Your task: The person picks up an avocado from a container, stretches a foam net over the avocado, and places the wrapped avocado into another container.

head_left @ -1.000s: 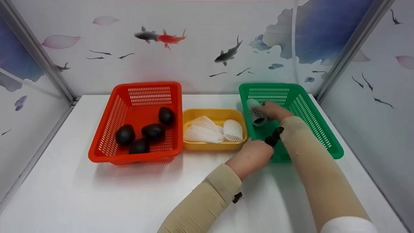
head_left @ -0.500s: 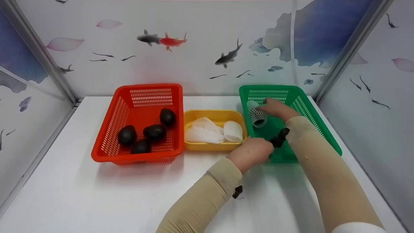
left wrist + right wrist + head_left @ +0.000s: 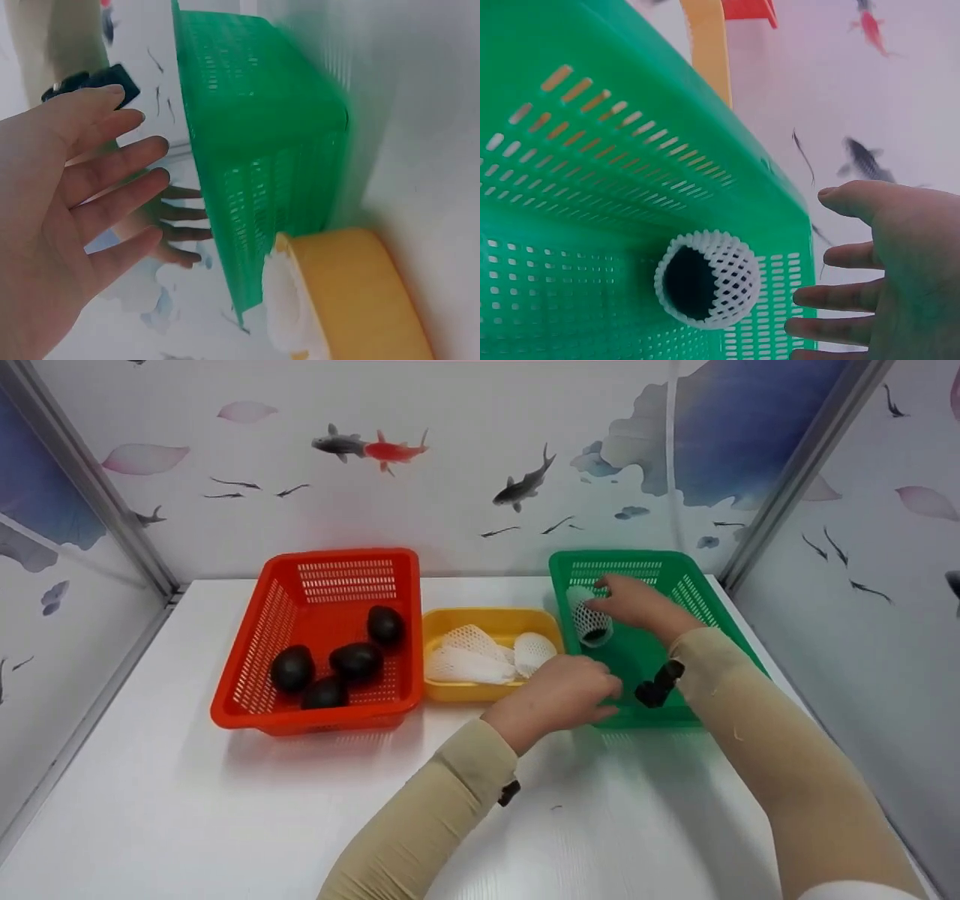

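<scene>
In the head view, the right hand (image 3: 643,606) hovers over the green basket (image 3: 637,717), above a dark oval fruit in a white foam net (image 3: 591,622) at that basket's left side. The right wrist view shows the netted fruit (image 3: 709,280) lying apart from the right hand (image 3: 900,270), whose fingers are spread and empty. The left hand (image 3: 559,694) is over the near right corner of the yellow tray (image 3: 480,691), beside the green basket. In the left wrist view the left hand (image 3: 82,187) has its fingers extended, holding nothing.
The red basket (image 3: 315,723) on the left holds several dark oval fruits (image 3: 357,661). White foam nets (image 3: 472,656) lie in the yellow tray, between the two baskets. A patterned wall (image 3: 465,525) stands behind, with more panels at both sides.
My left hand has moved left, away from the green basket's near edge, and its fingers have spread. The right hand has lifted off the netted fruit, which stays in the green basket.
</scene>
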The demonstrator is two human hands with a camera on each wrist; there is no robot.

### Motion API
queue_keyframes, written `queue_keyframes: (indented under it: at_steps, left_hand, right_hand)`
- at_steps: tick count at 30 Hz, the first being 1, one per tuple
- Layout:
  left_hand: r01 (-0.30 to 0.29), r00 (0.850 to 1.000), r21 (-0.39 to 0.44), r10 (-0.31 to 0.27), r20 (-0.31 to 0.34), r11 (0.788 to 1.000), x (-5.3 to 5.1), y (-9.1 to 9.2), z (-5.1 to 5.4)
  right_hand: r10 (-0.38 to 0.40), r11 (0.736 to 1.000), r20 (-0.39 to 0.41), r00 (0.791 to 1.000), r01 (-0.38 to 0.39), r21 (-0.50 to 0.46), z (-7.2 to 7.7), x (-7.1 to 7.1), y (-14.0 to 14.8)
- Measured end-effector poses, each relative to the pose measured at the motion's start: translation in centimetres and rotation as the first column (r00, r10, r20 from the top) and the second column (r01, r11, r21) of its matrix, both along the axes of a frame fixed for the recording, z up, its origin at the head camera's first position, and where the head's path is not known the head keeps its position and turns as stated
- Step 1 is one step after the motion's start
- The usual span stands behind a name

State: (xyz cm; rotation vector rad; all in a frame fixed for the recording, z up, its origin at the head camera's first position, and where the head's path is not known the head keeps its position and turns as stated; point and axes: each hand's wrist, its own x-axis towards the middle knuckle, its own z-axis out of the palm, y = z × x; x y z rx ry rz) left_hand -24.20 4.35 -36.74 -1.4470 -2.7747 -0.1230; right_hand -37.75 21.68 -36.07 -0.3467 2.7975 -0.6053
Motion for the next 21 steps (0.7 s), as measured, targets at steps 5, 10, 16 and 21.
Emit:
queue_keyframes:
  at_steps: [5, 10, 16, 21]
  left_hand:
    - [-0.042, 0.999, 0.026, 0.042, -0.020, 0.999, 0.6, -2.3, 0.9]
    - [-0.090, 0.994, 0.016, 0.090, -0.069, 0.996, 1.0, -4.6, 1.2]
    - [-0.178, 0.984, 0.050, 0.177, 0.027, 0.983, 1.1, -8.1, 1.8]
    - [-0.247, 0.969, 0.062, 0.246, 0.027, 0.967, 1.0, -11.0, 2.2]
  right_hand:
    - [0.028, 1.000, -0.025, 0.999, -0.029, -0.011, 0.5, 1.4, -0.7]
    - [0.053, 0.999, -0.064, 0.997, -0.052, 0.012, 0.6, 2.4, -1.5]
    - [0.064, 0.998, -0.087, 0.994, -0.061, 0.030, 1.1, 3.5, -3.2]
    - [0.087, 0.995, -0.111, 0.990, -0.082, 0.048, 1.7, 4.7, -5.3]
